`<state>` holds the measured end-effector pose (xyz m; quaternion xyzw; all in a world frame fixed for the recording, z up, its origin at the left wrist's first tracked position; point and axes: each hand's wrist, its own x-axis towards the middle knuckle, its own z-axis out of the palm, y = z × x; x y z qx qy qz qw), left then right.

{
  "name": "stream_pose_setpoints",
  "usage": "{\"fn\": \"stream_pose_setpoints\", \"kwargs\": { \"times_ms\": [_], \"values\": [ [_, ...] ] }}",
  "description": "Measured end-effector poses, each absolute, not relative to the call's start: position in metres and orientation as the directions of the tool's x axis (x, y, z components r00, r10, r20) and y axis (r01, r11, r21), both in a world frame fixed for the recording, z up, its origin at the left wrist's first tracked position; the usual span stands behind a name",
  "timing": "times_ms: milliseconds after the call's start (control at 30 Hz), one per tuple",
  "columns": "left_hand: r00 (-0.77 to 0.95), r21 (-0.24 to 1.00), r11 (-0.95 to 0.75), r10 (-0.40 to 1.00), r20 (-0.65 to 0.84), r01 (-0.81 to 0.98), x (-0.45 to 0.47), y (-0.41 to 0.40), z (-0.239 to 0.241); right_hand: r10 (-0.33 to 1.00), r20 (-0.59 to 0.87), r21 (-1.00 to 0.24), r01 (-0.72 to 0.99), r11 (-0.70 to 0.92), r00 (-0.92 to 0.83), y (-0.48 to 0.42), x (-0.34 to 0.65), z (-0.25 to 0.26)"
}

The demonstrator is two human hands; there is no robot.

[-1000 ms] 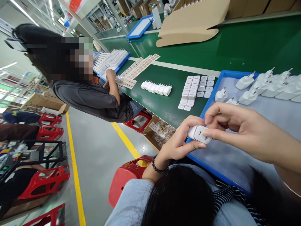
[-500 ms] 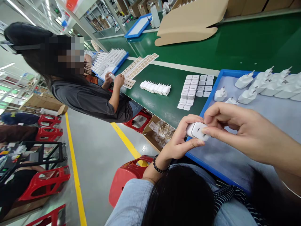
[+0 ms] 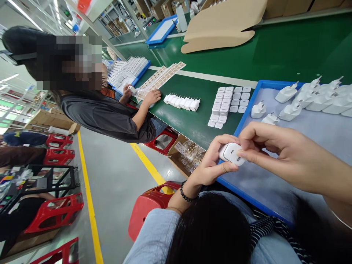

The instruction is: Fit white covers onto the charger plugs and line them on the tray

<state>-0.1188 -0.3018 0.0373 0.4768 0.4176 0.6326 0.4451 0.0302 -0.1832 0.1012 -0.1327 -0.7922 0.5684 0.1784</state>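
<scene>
My left hand (image 3: 209, 165) is closed around a white plug charger (image 3: 223, 151), held above the near left edge of the blue tray. A thin white cover plate (image 3: 233, 154) with dark lettering and a small slot lies against the charger's end. My right hand (image 3: 280, 156) pinches the plate's edge between thumb and forefinger. Whether the plate sits fully flush I cannot tell. Several white chargers (image 3: 288, 112) with metal pins pointing up stand in the tray behind my right hand. Stacks of white cover plates (image 3: 224, 101) lie on the green table to the left.
The blue tray (image 3: 247, 104) spans the right side. Farther left stand a row of white chargers (image 3: 181, 102) and sticker sheets (image 3: 167, 77). A co-worker (image 3: 101, 110) sits there with a charger in one hand. A red stool (image 3: 145, 209) and an open box (image 3: 187, 152) are below.
My hands stay nearly still on the charger and plate. The co-worker's one hand has moved away from their charger, toward the row of chargers on the table.
</scene>
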Motion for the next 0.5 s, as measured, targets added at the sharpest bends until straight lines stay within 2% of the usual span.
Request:
{"fn": "stream_pose_setpoints", "kwargs": {
  "times_ms": [200, 500],
  "values": [
    [-0.135, 0.954, -0.240, 0.967, 0.217, -0.179, -0.1181, -0.3029, 0.0385, 0.409, 0.134, -0.938, 0.018, 0.347, -0.903, -0.1839, 0.0307, 0.1021],
    [-0.110, 0.966, -0.168, 0.983, 0.149, -0.196, -0.1182, -0.3044, 0.0427, 0.400, 0.091, -0.959, 0.029, 0.283, -0.912, -0.1812, 0.0323, 0.1048]
  ]
}}
